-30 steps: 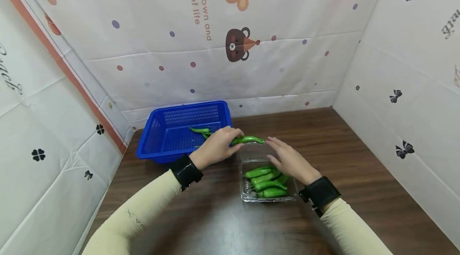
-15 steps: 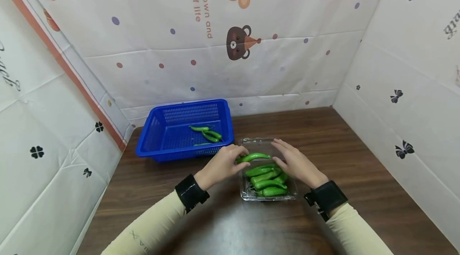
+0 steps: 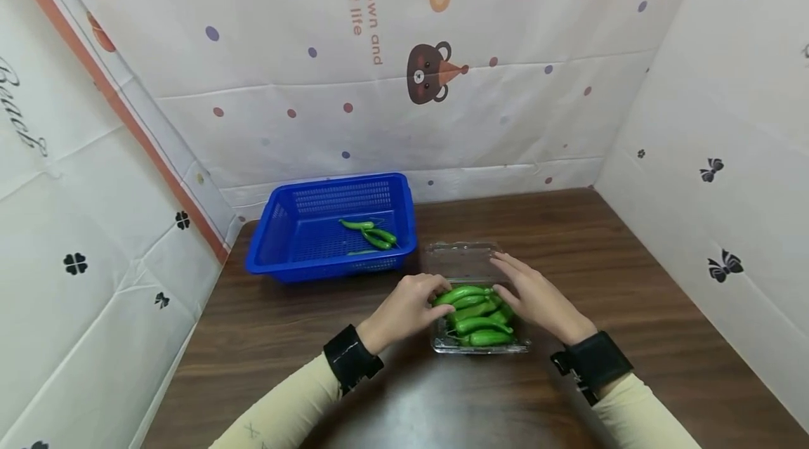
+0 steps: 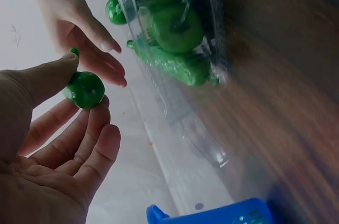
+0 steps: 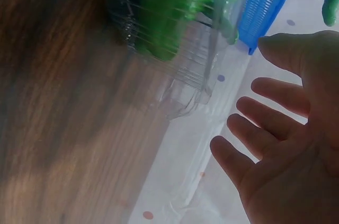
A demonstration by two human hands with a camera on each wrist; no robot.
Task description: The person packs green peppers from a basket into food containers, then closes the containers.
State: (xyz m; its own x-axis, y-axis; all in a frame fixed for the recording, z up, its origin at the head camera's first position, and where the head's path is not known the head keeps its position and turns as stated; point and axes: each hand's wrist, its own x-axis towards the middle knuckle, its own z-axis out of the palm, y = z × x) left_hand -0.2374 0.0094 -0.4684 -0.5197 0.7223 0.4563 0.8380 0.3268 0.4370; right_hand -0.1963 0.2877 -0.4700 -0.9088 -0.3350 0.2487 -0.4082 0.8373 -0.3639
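Note:
A green chili pepper (image 3: 464,292) is pinched between the thumb and fingers of my left hand (image 3: 407,312); the left wrist view shows this pepper (image 4: 86,90) end-on. It hangs over the back of a clear plastic box (image 3: 442,345), where several other green peppers (image 3: 483,327) lie side by side. My right hand (image 3: 543,301) stands at the box's right side, near the far end of the held pepper. In the right wrist view, the right hand's fingers (image 5: 265,121) are spread and loosely bent, holding nothing.
A blue plastic basket (image 3: 329,268) with several green peppers (image 3: 379,236) inside stands at the back left of the wooden table (image 3: 303,308). The box's clear lid (image 3: 461,259) lies open behind it. Printed cloth walls (image 3: 316,119) border the table.
My left hand has carried the pepper from beside the basket toward me, down over the box. My right hand has come slightly nearer and lower, along the box's right side.

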